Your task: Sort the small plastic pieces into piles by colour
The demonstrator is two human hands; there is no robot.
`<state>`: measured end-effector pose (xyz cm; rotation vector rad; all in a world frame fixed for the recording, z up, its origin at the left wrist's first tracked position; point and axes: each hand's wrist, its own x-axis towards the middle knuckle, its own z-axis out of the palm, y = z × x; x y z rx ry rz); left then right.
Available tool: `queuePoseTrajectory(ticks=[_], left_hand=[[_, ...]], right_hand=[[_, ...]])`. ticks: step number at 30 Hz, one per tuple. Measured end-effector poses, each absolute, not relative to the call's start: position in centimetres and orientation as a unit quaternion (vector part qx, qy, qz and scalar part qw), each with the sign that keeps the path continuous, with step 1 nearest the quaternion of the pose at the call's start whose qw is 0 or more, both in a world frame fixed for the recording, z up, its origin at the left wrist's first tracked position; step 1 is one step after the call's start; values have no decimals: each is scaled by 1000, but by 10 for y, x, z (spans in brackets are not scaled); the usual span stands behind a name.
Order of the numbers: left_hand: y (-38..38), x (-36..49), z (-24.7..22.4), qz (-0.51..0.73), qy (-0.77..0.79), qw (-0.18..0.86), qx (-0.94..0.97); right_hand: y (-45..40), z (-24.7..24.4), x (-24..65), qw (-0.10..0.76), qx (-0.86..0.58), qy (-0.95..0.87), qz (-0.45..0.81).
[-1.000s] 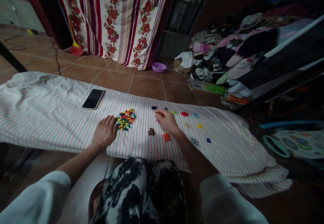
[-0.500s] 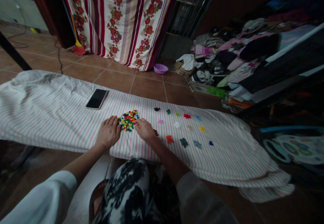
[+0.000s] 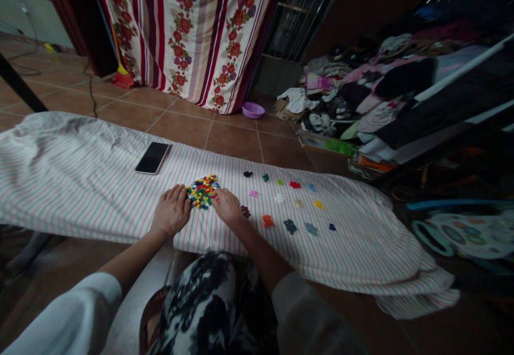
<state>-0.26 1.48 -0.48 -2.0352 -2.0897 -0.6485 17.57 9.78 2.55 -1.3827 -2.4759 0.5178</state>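
A mixed pile of tiny coloured bricks (image 3: 203,191) lies on the striped cloth between my hands. My left hand (image 3: 172,208) rests flat on the cloth, its fingertips at the pile's left edge. At the pile's right edge, my right hand (image 3: 227,205) has thumb and fingers pinched together; what is between them is too small to make out. Small heaps sorted by colour lie to the right, among them a brown heap (image 3: 245,211) partly behind my right wrist, an orange heap (image 3: 267,221), a pink heap (image 3: 253,194) and a dark grey heap (image 3: 289,226).
A phone (image 3: 153,158) lies on the striped cloth (image 3: 88,183) left of the pile. Beyond the cloth's far edge, a purple basin (image 3: 253,110) stands on the tiled floor by a flowered curtain (image 3: 204,34). A heap of clothes (image 3: 361,87) is at the right.
The view has shifted slightly. My left hand stays flat in place, and my right hand remains pinched at the pile's right edge with little movement.
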Motion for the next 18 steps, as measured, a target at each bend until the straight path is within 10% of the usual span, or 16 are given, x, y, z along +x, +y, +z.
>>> queuePoseTrajectory(ticks=[18], left_hand=[[15,-3,-6,-215,-696,79,-681]], right_hand=[[103,13,187,236,-476,-790,307]])
